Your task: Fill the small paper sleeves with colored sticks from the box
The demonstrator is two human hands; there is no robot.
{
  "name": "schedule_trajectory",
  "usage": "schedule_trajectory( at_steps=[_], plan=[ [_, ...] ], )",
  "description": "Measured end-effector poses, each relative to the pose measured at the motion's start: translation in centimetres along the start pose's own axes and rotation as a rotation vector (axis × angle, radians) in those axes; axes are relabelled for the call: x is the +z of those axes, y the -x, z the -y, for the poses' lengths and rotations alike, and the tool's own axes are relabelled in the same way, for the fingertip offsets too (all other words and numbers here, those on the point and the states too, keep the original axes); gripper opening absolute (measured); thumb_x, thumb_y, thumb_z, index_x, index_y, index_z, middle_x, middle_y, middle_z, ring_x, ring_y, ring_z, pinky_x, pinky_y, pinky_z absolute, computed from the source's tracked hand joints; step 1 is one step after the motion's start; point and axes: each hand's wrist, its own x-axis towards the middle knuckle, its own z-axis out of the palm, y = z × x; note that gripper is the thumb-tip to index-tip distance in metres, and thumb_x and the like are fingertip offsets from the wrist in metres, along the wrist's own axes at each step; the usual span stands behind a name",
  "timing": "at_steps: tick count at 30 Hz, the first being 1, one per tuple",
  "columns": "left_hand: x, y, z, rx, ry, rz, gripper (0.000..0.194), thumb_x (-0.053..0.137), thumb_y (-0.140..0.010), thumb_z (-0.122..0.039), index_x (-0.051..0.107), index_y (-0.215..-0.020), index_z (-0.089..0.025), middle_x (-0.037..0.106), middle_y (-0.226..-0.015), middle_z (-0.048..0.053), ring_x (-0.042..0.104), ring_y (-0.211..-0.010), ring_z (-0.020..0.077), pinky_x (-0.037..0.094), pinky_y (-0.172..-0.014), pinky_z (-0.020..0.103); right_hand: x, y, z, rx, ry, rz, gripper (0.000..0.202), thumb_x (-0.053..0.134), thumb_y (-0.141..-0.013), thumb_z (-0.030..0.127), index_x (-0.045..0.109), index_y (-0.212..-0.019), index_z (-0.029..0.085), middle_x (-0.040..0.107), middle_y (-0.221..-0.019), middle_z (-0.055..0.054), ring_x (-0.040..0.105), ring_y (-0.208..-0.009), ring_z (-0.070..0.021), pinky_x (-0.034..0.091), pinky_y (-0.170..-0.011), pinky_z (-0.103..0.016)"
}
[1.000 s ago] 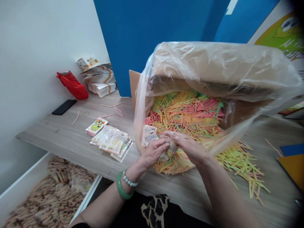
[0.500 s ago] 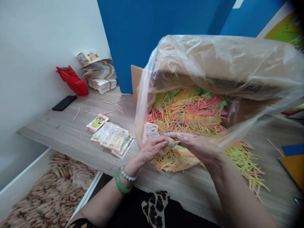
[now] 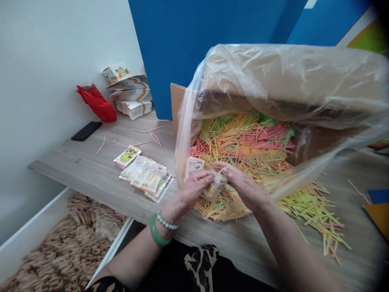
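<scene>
My left hand (image 3: 194, 188) pinches a small clear printed packet (image 3: 214, 190) between thumb and fingers, over the front of the plastic-lined box. Yellowish sticks show through its film. My right hand (image 3: 246, 186) has its thumb and fingertips closed at the packet's upper right edge, where a short orange stick end shows; exactly what they grip is partly hidden. Beneath and behind both hands lies a heap of thin coloured sticks (image 3: 243, 142) in yellow, pink, orange and green. More printed packets (image 3: 196, 163) rest just behind my left hand.
The cardboard box's clear liner (image 3: 273, 73) drapes over its rim. Left of it are filled packets (image 3: 148, 176), a stack of printed cards (image 3: 127, 156), a phone-like black slab (image 3: 86, 131) and a red bag (image 3: 96, 103). Loose sticks (image 3: 319, 215) spill rightward. A bin of bundles (image 3: 67, 247) stands lower left.
The packet has come into fuller view and hangs lower between my hands. My right hand has turned from lying flat over it to fingertips closed at its edge. The view has shifted slightly.
</scene>
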Motion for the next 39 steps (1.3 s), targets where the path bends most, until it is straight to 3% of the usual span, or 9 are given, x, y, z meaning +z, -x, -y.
schedule_trajectory(
  at_steps=[3, 7, 13, 16, 20, 24, 28, 33, 39],
  plan=[
    [0.4, 0.2, -0.1, 0.022, -0.059, 0.021, 0.043, 0.08, -0.074, -0.056, 0.07, -0.079, -0.014, 0.057, -0.072, -0.001, 0.046, -0.068, 0.0118, 0.037, -0.066, 0.026, 0.7, -0.4, -0.3, -0.019, -0.02, -0.058, 0.034, 0.072, -0.078, 0.052, 0.078, -0.093, 0.023, 0.079, -0.101, -0.006, 0.07, -0.101, -0.0259, 0.053, -0.099, -0.047],
    [0.7, 0.4, -0.2, 0.078, -0.121, 0.04, 0.042, 0.075, -0.078, -0.056, 0.068, -0.074, -0.015, 0.053, -0.069, -0.001, 0.042, -0.068, 0.0121, 0.034, -0.066, 0.027, 1.4, -0.3, -0.2, -0.091, -0.058, -0.137, 0.017, 0.07, -0.076, 0.039, 0.073, -0.072, 0.023, 0.078, -0.103, -0.005, 0.07, -0.104, -0.0261, 0.053, -0.097, -0.045],
    [0.2, 0.0, 0.5, 0.113, 0.083, -0.132, 0.041, 0.081, -0.073, -0.052, 0.069, -0.082, -0.014, 0.059, -0.078, 0.001, 0.047, -0.071, 0.0125, 0.038, -0.067, 0.026, 1.8, 1.1, -0.6, -0.283, 0.268, -0.064, 0.033, 0.066, -0.087, 0.042, 0.076, -0.116, 0.029, 0.067, -0.14, -0.006, 0.057, -0.135, -0.0285, 0.037, -0.119, -0.051],
    [-0.1, -0.1, 0.6, 0.101, 0.12, -0.15, 0.039, 0.08, -0.075, -0.051, 0.07, -0.083, -0.015, 0.06, -0.078, 0.001, 0.048, -0.07, 0.0128, 0.039, -0.066, 0.026, 2.0, 1.2, -1.6, -0.227, 0.272, -0.129, 0.049, 0.065, -0.087, 0.043, 0.065, -0.135, 0.03, 0.065, -0.141, -0.006, 0.06, -0.129, -0.028, 0.043, -0.113, -0.05],
    [0.1, 0.4, 0.0, 0.2, 0.034, -0.097, 0.037, 0.078, -0.078, -0.05, 0.074, -0.081, -0.014, 0.065, -0.085, 0.005, 0.055, -0.082, 0.0164, 0.045, -0.077, 0.028, 2.1, 0.7, -2.6, -0.085, 0.094, -0.076, 0.03, 0.072, -0.076, 0.043, 0.077, -0.098, 0.023, 0.078, -0.1, -0.005, 0.069, -0.098, -0.0268, 0.053, -0.094, -0.046],
    [0.4, 1.1, -0.6, 0.218, -0.04, -0.015, 0.039, 0.079, -0.077, -0.05, 0.08, -0.094, -0.015, 0.073, -0.098, 0.008, 0.063, -0.094, 0.0207, 0.05, -0.089, 0.033, 1.9, 0.8, -2.8, -0.035, -0.06, -0.105, 0.021, 0.079, -0.07, 0.043, 0.073, -0.07, 0.023, 0.074, -0.08, -0.002, 0.066, -0.082, -0.0231, 0.053, -0.083, -0.039],
    [0.0, 1.7, -1.1, 0.237, -0.132, -0.006, 0.036, 0.076, -0.081, -0.046, 0.081, -0.096, -0.014, 0.076, -0.103, 0.012, 0.066, -0.101, 0.0248, 0.051, -0.099, 0.04, 2.0, 1.1, -2.8, -0.013, -0.062, -0.059, 0.024, 0.085, -0.064, 0.045, 0.072, -0.064, 0.024, 0.073, -0.076, -0.002, 0.064, -0.077, -0.022, 0.052, -0.076, -0.036],
    [-0.9, 3.3, -2.4, 0.387, -0.348, -0.012, 0.027, 0.068, -0.089, -0.037, 0.083, -0.1, -0.017, 0.073, -0.111, 0.012, 0.061, -0.115, 0.025, 0.043, -0.111, 0.04, 3.8, 1.0, -1.8, -0.051, -0.041, 0.1, 0.031, 0.084, -0.068, 0.042, 0.078, -0.095, 0.027, 0.077, -0.098, -0.003, 0.067, -0.092, -0.0239, 0.054, -0.085, -0.038],
    [-2.9, 4.9, -3.3, 0.265, -0.294, -0.084, 0.013, 0.075, -0.084, -0.03, 0.082, -0.084, -0.019, 0.07, -0.109, 0.009, 0.054, -0.128, 0.0261, 0.041, -0.113, 0.041, 6.0, 1.0, -1.6, -0.033, 0.086, 0.21, 0.029, 0.076, -0.075, 0.048, 0.077, -0.085, 0.021, 0.074, -0.084, -0.002, 0.064, -0.08, -0.0212, 0.052, -0.076, -0.035]
  ],
)
